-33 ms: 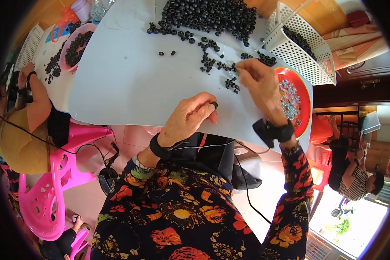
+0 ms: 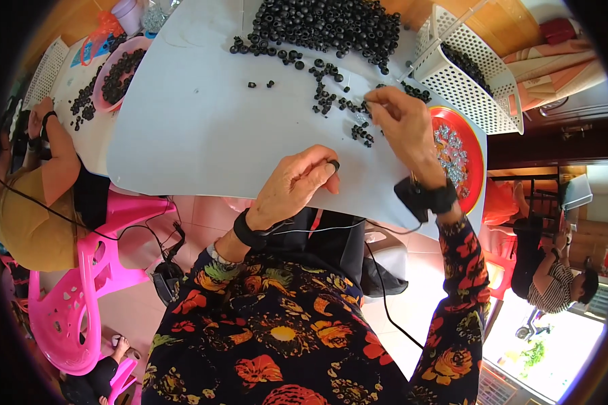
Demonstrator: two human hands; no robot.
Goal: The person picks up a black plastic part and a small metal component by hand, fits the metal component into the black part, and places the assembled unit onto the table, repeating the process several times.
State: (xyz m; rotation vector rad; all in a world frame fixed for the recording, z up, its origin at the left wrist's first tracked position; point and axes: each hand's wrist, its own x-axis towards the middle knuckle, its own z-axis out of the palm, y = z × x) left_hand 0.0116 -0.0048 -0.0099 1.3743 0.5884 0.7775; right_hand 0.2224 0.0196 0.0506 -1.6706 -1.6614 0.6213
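My left hand (image 2: 294, 181) is closed near the table's front edge, with a small round black part (image 2: 334, 164) held at the tips of thumb and forefinger. Farther right, my right hand (image 2: 404, 125) has its thumb and forefinger pinched together over a loose cluster of small black parts (image 2: 324, 98). Whatever lies in that pinch is too small to make out. Just left of the right hand lie a few more black parts (image 2: 362, 135) and some clear bits (image 2: 360, 118). Behind them spreads a big heap of round black parts (image 2: 324, 27).
A red round tray (image 2: 478, 158) of clear small pieces stands right of my right hand. Behind it is a white perforated basket (image 2: 459, 81) with black parts. At left, another person's arm (image 2: 61, 145) rests by a pink bowl (image 2: 100, 91). Cables hang below the grey table (image 2: 182, 135).
My right hand has shifted very slightly left and away from me. The left hand keeps its place and its hold on the round black part.
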